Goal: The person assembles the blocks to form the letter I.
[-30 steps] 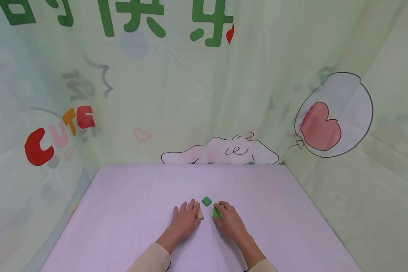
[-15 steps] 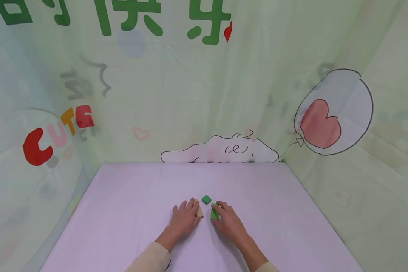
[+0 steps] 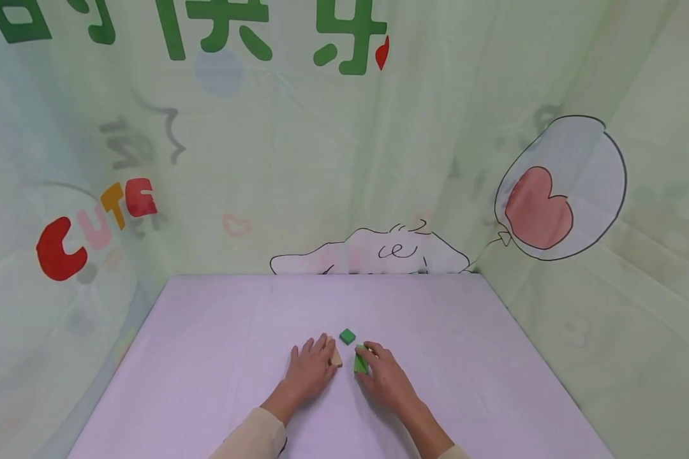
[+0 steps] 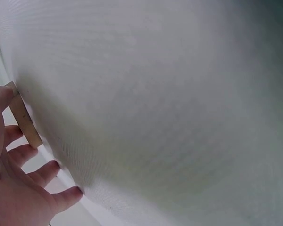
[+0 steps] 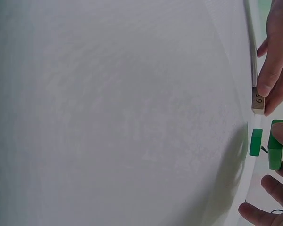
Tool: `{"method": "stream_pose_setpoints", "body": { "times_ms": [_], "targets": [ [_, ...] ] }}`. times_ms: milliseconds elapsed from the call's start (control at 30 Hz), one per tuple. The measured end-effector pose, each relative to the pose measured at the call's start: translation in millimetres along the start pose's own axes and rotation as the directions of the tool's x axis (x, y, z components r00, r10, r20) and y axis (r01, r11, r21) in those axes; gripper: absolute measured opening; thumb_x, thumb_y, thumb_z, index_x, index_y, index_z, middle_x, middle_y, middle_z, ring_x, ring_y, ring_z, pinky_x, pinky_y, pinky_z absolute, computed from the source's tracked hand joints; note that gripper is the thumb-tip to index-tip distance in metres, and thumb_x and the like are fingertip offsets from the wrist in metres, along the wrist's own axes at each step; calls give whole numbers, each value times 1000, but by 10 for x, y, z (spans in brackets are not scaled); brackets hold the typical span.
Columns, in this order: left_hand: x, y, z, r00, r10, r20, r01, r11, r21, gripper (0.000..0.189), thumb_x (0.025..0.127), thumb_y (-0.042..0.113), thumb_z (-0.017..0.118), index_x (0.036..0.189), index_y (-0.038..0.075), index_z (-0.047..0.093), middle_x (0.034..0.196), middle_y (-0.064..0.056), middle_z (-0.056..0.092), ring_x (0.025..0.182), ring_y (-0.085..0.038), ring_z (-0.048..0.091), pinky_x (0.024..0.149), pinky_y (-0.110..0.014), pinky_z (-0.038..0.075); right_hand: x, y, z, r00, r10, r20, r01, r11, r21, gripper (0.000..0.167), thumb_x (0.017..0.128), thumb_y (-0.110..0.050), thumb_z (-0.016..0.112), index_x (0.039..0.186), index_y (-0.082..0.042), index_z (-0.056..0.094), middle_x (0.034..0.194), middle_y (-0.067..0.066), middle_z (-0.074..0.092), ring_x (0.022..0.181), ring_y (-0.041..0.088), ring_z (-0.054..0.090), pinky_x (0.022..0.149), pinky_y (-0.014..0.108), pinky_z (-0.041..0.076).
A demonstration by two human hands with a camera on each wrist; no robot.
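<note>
My left hand (image 3: 311,370) rests low on the table, thumb and forefinger on a flat wooden block (image 3: 336,359). Its other fingers spread out to the side. In the right wrist view the edge of this wooden block (image 5: 258,100) bears a dark printed number. Across a small gap, my right hand (image 3: 389,381) pinches a bright green block (image 3: 360,364) between thumb and fingertips. Beyond both hands a small dark green square block (image 3: 347,336) lies on the table, one corner toward me. From the right wrist camera, this square block (image 5: 256,142) appears beside the pinched one.
The table has a pale lilac cover (image 3: 218,325). A printed curtain (image 3: 298,146) with lettering and a balloon drawing hangs at its back edge and along both sides.
My right hand has shifted the bright green block slightly left and toward me, closer to the wooden block. My left hand and the dark green block keep their places; the head view has tilted a little.
</note>
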State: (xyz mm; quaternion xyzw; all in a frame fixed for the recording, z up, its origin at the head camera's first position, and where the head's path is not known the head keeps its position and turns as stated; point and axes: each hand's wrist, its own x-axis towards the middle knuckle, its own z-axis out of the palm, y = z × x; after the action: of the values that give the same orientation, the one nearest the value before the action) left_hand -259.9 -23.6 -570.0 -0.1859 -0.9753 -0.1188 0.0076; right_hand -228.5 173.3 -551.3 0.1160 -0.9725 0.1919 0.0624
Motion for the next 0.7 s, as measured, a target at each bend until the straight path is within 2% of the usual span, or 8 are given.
{"method": "stream_pose_setpoints", "body": {
  "times_ms": [367,700],
  "targets": [
    [-19,5,15,1000,8,-28,-9,999,-39,56,104,34,59,154,12,49,159,-12,48,142,-40,48,110,-66,39,-31,-41,26,1000,-18,-5,18,1000,-5,51,90,-21,81,138,-16,65,146,10,57,128,30,60,101,45,55],
    [-4,-14,25,999,10,-35,-11,999,-37,55,104,35,60,153,13,49,159,-11,48,142,-39,48,110,-66,39,-62,-78,26,999,-35,-24,35,999,-1,52,89,-21,82,138,-18,65,146,9,56,129,29,59,101,44,55]
  ]
}}
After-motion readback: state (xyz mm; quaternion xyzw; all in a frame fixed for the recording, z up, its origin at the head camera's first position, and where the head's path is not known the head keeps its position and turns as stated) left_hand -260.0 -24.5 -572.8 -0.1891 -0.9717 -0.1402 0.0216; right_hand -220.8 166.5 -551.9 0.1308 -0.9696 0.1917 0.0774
